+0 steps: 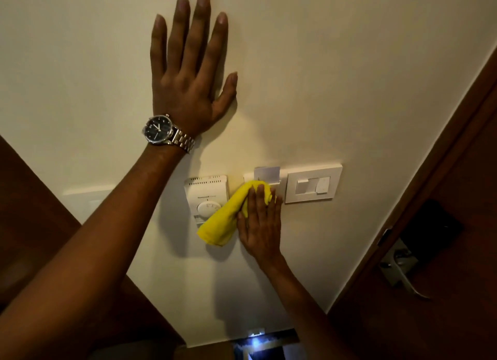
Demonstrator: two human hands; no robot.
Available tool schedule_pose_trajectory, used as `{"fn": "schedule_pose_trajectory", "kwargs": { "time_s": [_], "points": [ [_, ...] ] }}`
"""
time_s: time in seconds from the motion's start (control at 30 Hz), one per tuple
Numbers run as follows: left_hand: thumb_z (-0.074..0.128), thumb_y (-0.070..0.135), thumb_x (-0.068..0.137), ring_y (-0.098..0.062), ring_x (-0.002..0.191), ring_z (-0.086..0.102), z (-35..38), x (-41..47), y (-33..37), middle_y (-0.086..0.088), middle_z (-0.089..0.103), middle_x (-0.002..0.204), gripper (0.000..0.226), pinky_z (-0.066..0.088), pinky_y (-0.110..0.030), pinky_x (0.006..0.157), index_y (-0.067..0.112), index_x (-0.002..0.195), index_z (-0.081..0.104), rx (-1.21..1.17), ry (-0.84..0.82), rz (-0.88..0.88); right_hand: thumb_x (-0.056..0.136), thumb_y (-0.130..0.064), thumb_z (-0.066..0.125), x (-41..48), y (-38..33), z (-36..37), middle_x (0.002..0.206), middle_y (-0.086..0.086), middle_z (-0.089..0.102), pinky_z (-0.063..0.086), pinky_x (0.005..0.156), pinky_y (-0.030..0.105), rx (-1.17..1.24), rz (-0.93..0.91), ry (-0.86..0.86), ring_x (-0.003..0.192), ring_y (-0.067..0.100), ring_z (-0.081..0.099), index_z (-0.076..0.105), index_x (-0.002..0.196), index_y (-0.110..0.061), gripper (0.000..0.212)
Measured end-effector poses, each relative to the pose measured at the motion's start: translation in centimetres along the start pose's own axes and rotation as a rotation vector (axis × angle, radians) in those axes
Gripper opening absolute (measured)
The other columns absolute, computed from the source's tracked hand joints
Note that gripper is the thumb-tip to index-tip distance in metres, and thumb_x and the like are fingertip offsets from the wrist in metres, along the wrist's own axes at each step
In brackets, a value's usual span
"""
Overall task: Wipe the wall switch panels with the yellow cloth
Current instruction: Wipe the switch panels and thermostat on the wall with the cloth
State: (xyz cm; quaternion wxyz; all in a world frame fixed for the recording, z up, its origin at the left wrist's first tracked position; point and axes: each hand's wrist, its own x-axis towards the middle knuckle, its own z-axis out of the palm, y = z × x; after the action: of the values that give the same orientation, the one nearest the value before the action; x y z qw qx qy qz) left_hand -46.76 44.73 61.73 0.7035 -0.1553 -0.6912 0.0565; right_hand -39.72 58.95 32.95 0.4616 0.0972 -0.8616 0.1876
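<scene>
Yellow cloth (228,214): our R hand (259,225), fingers flat, presses it on switch panel (313,185); L hand (188,72) splayed empty on wall (349,90), bracing us.

The cloth (228,214) is a bright, plain yellow with no print. The wall (322,77) is pale cream. The switch panel (312,185) is plain white, and its rockers are the same white. A pale grey card (267,172) stands in the slot at its left end. The thermostat (207,198) is white too, with a row of small dark vent slots along its top and a round white dial marked with fine dark ticks. The watch (158,129) has a black face with light markers and a silver link bracelet. The door (478,198) is dark reddish-brown wood; its handle (400,271) is silver, and the lock plate (435,225) above it is black.
</scene>
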Motion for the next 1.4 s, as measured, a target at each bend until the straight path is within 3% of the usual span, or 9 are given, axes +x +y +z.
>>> {"fn": "schedule_pose_trajectory", "kwargs": {
  "time_s": [0.23, 0.43, 0.57, 0.77, 0.97, 1.1, 1.2, 1.3, 1.4],
  "points": [
    [0.054, 0.048, 0.102, -0.044, 0.146, 0.040, -0.5, 0.1, 0.2, -0.024, 0.047, 0.156, 0.066, 0.029, -0.059, 0.123, 0.007, 0.154, 0.049, -0.011, -0.009, -0.001, 0.104, -0.046, 0.039, -2.5, 2.4, 0.0, 0.168, 0.002, -0.012, 0.020, 0.119, 0.053, 0.156, 0.028, 0.013, 0.155, 0.026, -0.006, -0.009, 0.159, -0.013, 0.080],
    [0.048, 0.053, 0.104, -0.045, 0.144, 0.041, -0.3, 0.0, 0.0, -0.025, 0.048, 0.154, 0.068, 0.028, -0.056, 0.122, 0.005, 0.153, 0.048, -0.010, -0.020, -0.002, 0.108, -0.043, 0.030, -3.4, 1.9, -0.2, 0.168, 0.001, -0.008, 0.035, 0.114, 0.058, 0.183, 0.090, 0.023, 0.152, 0.036, 0.014, -0.003, 0.159, -0.013, 0.067],
    [0.048, 0.053, 0.105, -0.045, 0.144, 0.042, -0.2, -0.3, 0.0, -0.023, 0.047, 0.156, 0.069, 0.028, -0.057, 0.122, 0.006, 0.155, 0.046, 0.011, 0.011, -0.014, 0.107, -0.055, 0.023, -0.6, 2.6, -0.7, 0.167, 0.002, -0.015, 0.005, 0.127, 0.045, 0.141, 0.081, 0.011, 0.155, 0.026, -0.008, -0.012, 0.158, -0.013, 0.075],
    [0.048, 0.053, 0.106, -0.041, 0.145, 0.045, -0.7, -0.6, 0.1, -0.017, 0.047, 0.157, 0.067, 0.035, -0.060, 0.119, 0.009, 0.157, 0.045, 0.008, -0.003, -0.007, 0.106, -0.041, 0.034, 0.5, 3.7, -1.1, 0.160, 0.020, 0.019, 0.028, 0.117, 0.063, 0.210, 0.053, 0.065, 0.145, 0.048, 0.023, 0.011, 0.156, -0.007, 0.064],
    [0.043, 0.055, 0.110, -0.042, 0.147, 0.042, -1.3, -0.9, 0.5, -0.017, 0.045, 0.159, 0.065, 0.033, -0.061, 0.121, 0.014, 0.159, 0.037, -0.046, -0.069, -0.048, 0.109, -0.040, 0.022, 1.4, 3.5, -3.6, 0.163, -0.017, -0.025, 0.001, 0.128, 0.042, 0.317, 0.114, -0.069, 0.154, 0.011, -0.010, -0.021, 0.155, -0.030, 0.064],
    [0.041, 0.053, 0.110, -0.043, 0.151, 0.036, -1.5, -0.5, 0.3, -0.018, 0.037, 0.164, 0.067, 0.028, -0.065, 0.122, 0.013, 0.163, 0.031, -0.064, -0.101, -0.027, 0.100, -0.038, 0.048, 0.4, 3.2, -3.4, 0.167, 0.010, -0.003, 0.023, 0.123, 0.053, 0.254, 0.064, -0.032, 0.150, 0.039, 0.018, -0.013, 0.157, -0.014, 0.087],
    [0.043, 0.049, 0.110, -0.047, 0.149, 0.035, -1.6, -0.1, 0.3, -0.023, 0.036, 0.163, 0.068, 0.027, -0.064, 0.122, 0.007, 0.162, 0.034, -0.049, -0.053, 0.009, 0.093, -0.030, 0.068, -2.6, 4.0, -3.3, 0.166, -0.002, -0.021, 0.027, 0.120, 0.059, 0.194, 0.024, -0.099, 0.148, 0.040, 0.019, -0.020, 0.156, -0.017, 0.109],
    [0.045, 0.049, 0.109, -0.047, 0.148, 0.038, -1.3, -0.1, 0.4, -0.024, 0.039, 0.161, 0.068, 0.028, -0.062, 0.122, 0.005, 0.159, 0.038, -0.030, -0.024, 0.006, 0.103, -0.029, 0.049, -0.1, 3.6, -3.4, 0.159, -0.015, -0.033, 0.021, 0.121, 0.063, 0.244, 0.131, -0.189, 0.151, 0.039, 0.013, -0.030, 0.151, -0.024, 0.093],
    [0.046, 0.050, 0.108, -0.047, 0.147, 0.040, -1.1, 0.0, 0.5, -0.024, 0.041, 0.160, 0.068, 0.029, -0.061, 0.122, 0.006, 0.159, 0.039, -0.007, -0.018, 0.016, 0.101, -0.048, 0.045, 1.2, 2.1, -3.0, 0.166, 0.005, -0.018, 0.021, 0.123, 0.058, 0.213, 0.086, -0.081, 0.150, 0.044, 0.014, -0.010, 0.158, -0.013, 0.087]
  ]
}}
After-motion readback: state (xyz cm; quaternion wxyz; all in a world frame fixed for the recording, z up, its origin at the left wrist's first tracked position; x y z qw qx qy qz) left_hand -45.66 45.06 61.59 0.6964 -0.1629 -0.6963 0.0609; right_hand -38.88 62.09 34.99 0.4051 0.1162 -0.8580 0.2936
